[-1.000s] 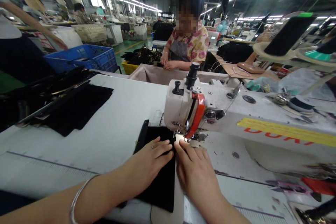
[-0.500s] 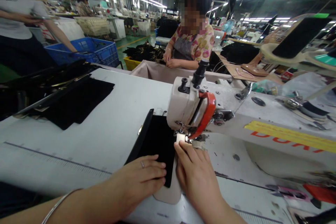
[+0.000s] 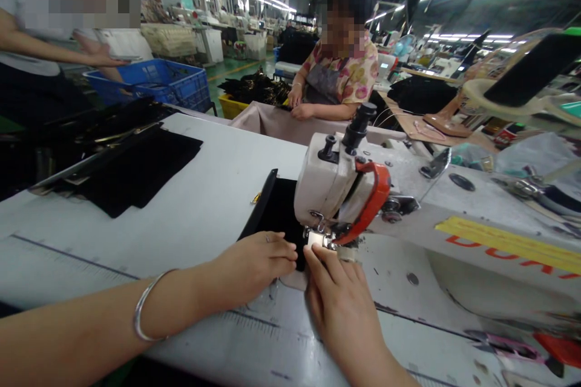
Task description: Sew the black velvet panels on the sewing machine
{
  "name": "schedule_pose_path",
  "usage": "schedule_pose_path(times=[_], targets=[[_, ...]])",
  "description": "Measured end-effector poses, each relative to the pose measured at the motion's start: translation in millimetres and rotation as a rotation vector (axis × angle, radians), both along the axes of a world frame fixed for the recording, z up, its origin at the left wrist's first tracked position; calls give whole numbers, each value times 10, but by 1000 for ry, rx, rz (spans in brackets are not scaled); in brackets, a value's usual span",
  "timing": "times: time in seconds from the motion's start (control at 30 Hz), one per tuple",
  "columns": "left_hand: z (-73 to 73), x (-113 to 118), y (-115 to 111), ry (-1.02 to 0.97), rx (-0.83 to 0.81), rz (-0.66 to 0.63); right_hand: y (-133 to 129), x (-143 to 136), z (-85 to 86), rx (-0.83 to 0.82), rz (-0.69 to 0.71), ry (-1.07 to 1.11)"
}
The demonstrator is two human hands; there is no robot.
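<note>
A black fabric piece (image 3: 281, 208) lies beside the needle area of a white sewing machine (image 3: 318, 181) with an orange-red guard. My left hand (image 3: 254, 263) rests on the near end of the piece, fingers stretched out and fairly close together. It wears a ring, with a silver bangle on the wrist. My right hand (image 3: 338, 290) is just in front of the presser foot. Its fingertips press on a small pale block (image 3: 315, 239) at the foot. A gold-coloured clasp (image 3: 256, 198) shows at the left edge of the black piece.
More black pieces (image 3: 140, 169) lie on the white table (image 3: 227, 151) at the left. Behind are a blue crate (image 3: 181, 87), a yellow crate (image 3: 231, 107) and a seated person (image 3: 340, 81). Another person stands far left. Pink-handled snips (image 3: 508, 344) lie at the right.
The black piece has moved away from me along the machine, with my left hand following it. My right hand stays by the foot. The standing person's arm has shifted, and the view has turned slightly.
</note>
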State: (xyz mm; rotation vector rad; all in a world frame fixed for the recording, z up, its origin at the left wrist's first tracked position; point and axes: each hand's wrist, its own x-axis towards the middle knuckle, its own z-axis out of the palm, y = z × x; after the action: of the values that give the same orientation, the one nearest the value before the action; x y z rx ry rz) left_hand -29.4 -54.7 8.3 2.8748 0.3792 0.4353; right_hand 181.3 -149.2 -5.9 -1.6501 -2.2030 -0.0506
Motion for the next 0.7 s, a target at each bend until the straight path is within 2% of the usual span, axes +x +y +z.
schedule_pose_path(times=[0.13,0.37,0.57,0.7], targets=[[-28,87,147,12,45,31,-1,-1,4,1,12,-8],[-12,218,366,-10,-93,144,28,-17,-16,10,-12,-20],[-8,277,424,-16,-93,226,60,-27,-19,0,-19,-35],[-30,279,434,-27,-72,222,65,-28,-18,7,-21,-39]])
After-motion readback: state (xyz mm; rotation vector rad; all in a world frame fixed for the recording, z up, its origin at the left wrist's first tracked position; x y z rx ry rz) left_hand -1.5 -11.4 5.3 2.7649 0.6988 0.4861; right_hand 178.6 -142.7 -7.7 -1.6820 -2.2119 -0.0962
